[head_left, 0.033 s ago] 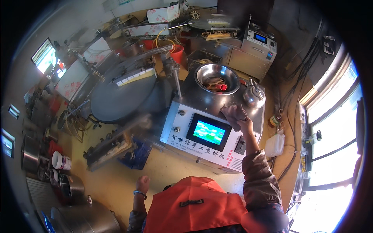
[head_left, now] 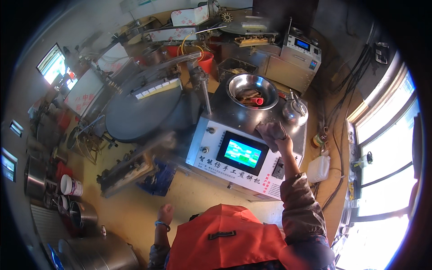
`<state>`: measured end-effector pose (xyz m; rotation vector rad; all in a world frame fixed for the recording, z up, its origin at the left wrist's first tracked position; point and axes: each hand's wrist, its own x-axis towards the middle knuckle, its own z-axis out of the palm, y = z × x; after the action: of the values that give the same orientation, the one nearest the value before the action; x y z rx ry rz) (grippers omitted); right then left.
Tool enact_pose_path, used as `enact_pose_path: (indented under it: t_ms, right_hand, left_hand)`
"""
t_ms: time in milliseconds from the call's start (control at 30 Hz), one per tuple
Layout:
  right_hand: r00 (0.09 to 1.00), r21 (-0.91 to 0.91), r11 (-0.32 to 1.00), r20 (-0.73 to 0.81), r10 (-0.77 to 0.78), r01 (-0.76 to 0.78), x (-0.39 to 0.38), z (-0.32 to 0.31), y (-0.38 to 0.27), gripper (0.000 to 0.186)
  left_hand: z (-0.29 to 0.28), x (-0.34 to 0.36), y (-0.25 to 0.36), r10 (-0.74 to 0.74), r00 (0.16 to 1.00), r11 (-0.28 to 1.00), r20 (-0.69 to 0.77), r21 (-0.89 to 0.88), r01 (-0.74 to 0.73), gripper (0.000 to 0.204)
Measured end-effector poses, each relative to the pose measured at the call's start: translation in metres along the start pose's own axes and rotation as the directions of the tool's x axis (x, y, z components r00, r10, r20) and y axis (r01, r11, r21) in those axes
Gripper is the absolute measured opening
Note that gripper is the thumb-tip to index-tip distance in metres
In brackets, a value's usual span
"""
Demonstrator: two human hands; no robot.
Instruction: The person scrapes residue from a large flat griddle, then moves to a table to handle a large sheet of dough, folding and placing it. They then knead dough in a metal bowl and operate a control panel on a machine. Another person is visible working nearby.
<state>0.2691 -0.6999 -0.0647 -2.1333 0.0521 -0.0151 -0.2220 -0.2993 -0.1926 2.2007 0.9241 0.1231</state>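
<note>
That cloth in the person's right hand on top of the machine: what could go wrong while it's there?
The cloth in the right hand lies close to the steel kettle, so a wide sweep might knock it over. The metal bowl with its red item sits just behind and could get nudged. The lit touchscreen is right below the machine's edge, so a slip might press it by accident. The left hand hangs free.

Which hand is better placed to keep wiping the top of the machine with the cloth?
Right. The right hand already presses the cloth on the machine top; the left hand hangs low, away from it.
</note>
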Motion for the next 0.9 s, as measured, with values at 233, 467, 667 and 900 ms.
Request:
enact_pose_path:
  t_ms: [233,467,667,900]
  right_hand:
    - [0.987,-0.512,0.844,0.06,-0.15,0.159,-0.008,0.02,-0.022,0.066]
    - [0.971,-0.585,0.78,0.067,-0.228,0.224,-0.009,0.024,-0.073,0.052]
    - [0.678,-0.462,0.533,0.239,-0.695,0.709,-0.027,0.085,-0.146,0.046]
    - [0.722,-0.577,0.446,0.448,-0.527,0.684,-0.017,0.165,-0.137,0.032]
  left_hand:
    - [-0.008,-0.027,0.006,0.013,1.0,0.991,-0.006,0.13,-0.012,0.023]
    - [-0.011,-0.059,-0.012,-0.104,0.992,0.989,-0.07,0.094,0.11,0.028]
    - [-0.01,-0.093,-0.032,-0.179,0.979,0.983,-0.094,0.018,0.181,0.028]
    - [-0.018,-0.114,-0.039,-0.243,0.964,0.97,-0.109,0.006,0.245,0.025]
